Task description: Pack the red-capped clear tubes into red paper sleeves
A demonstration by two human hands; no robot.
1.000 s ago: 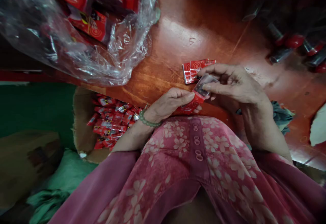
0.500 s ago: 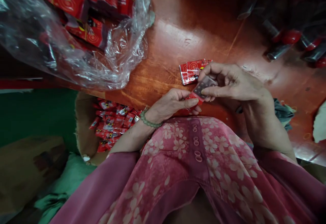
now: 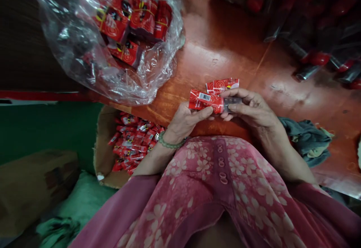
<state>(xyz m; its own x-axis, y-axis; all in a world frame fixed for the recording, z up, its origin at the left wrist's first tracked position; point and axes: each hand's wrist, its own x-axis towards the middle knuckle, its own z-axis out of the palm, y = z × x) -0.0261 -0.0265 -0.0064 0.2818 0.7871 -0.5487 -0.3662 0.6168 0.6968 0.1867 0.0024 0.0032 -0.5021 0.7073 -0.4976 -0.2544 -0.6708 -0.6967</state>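
Fingers [image 3: 203, 115] pinched on both ends: my left hand [image 3: 187, 119] grips the red packet [image 3: 201, 104], my right hand [image 3: 254, 109] its dark see-through end [image 3: 231, 100], likely to keep it flat; contents too blurred to tell. It's over the table [image 3: 203, 62], just beside the stacked sachets [image 3: 221, 85].

One camera here, worn on the person's head. Faces forward and steeply down, over the flowered top [image 3: 203, 163] that fills the bottom middle. Near view, wide lens: left grip [image 3: 184, 119], right grip [image 3: 252, 109] and red packet [image 3: 210, 102] fall about mid-frame, by the near edge of the surface [image 3: 194, 58]. That edge crosses aslant; past its left part the view drops into a carton [image 3: 105, 137]. Surface runs out at the top.
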